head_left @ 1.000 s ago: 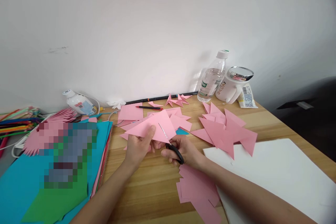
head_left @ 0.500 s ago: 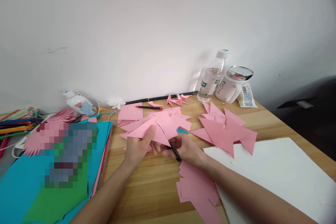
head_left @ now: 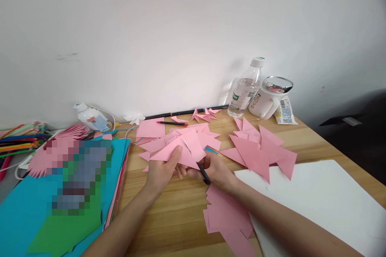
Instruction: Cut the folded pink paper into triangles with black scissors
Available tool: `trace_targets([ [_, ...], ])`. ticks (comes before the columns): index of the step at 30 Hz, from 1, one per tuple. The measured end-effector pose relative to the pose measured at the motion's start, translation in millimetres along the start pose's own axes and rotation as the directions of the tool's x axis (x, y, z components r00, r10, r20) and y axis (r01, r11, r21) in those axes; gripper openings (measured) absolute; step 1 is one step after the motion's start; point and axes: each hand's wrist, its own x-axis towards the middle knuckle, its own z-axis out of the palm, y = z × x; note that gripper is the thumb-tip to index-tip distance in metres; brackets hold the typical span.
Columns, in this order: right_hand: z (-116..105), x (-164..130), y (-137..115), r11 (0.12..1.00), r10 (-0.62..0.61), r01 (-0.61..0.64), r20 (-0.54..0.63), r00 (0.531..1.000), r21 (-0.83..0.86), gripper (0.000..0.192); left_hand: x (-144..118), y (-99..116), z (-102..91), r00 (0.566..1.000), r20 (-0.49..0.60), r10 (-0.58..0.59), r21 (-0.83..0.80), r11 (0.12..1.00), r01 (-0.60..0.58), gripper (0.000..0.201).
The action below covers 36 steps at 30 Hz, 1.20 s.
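Note:
My left hand (head_left: 162,170) pinches a pink paper triangle (head_left: 181,150) by its near edge, thumb on top. My right hand (head_left: 214,170) grips black-handled scissors (head_left: 202,171); the thin blade runs up across the pink triangle, cutting into it. Both hands hover just above the wooden table (head_left: 169,209), over a heap of loose pink paper pieces (head_left: 193,136).
More pink triangles (head_left: 261,152) lie to the right, pink offcuts (head_left: 229,217) under my right forearm, a large white sheet (head_left: 319,204) at right. Blue and green paper stack (head_left: 39,217) at left, glue bottle (head_left: 90,117), water bottle (head_left: 245,88), white mug (head_left: 269,98) along the wall.
The scissors have closed and pushed further into the pink triangle. Both hands with the paper have shifted slightly to the right.

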Motion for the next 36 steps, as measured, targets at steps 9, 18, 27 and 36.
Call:
trace_targets([
  [9,1,-1,-2,0.999,-0.039,0.039,0.008,0.999,0.003,0.033,0,-5,-0.1,0.999,0.034,-0.042,-0.106,0.993,0.046,0.039],
  [18,0,-1,-3,0.999,-0.032,0.032,-0.015,0.999,-0.025,0.035,2,-12,-3.3,0.984,0.169,-0.056,-0.136,0.987,0.08,0.052],
  [27,-1,1,2,0.998,-0.042,0.04,-0.038,0.998,-0.041,0.035,1,-11,-3.1,0.984,0.167,-0.069,-0.143,0.985,0.093,0.051],
  [36,-2,1,4,0.998,-0.013,0.01,-0.048,0.999,-0.069,0.034,1,-6,-1.6,0.981,0.17,-0.091,-0.157,0.981,0.118,0.054],
])
